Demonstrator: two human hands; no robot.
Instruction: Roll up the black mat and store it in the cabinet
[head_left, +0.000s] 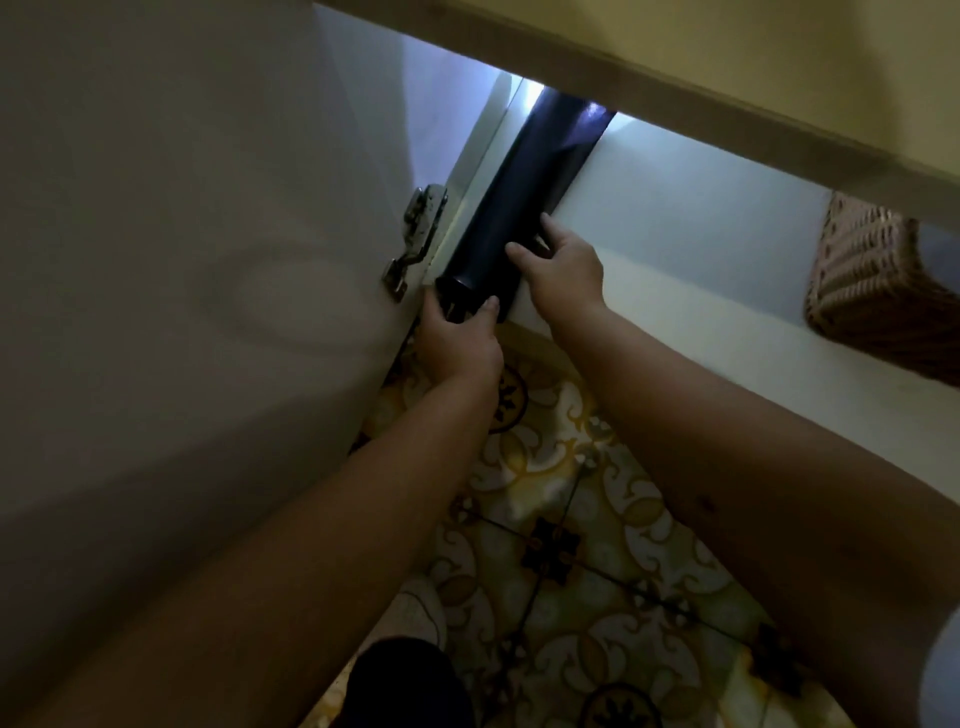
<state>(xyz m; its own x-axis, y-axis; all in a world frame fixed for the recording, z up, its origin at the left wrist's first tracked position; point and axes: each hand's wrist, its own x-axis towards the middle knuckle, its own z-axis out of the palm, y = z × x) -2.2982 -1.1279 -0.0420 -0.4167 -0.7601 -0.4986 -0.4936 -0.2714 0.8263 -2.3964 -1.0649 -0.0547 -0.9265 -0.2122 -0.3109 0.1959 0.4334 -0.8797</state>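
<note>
Rolling looks done: black mat (524, 197) lies on the cabinet shelf (675, 249) toward 12 o'clock, left hand (457, 338) cupping its near end, right hand (563, 270) pressing its side, so only pushing fully in and closing the door (182, 234) remain.

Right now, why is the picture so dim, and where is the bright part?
Head view: most of the frame is dark and soft, with the door blurred and grey; the only bright patch is inside the cabinet behind the rolled mat, which shows a small glare spot near its far end; both hands sit in shadow.
</note>
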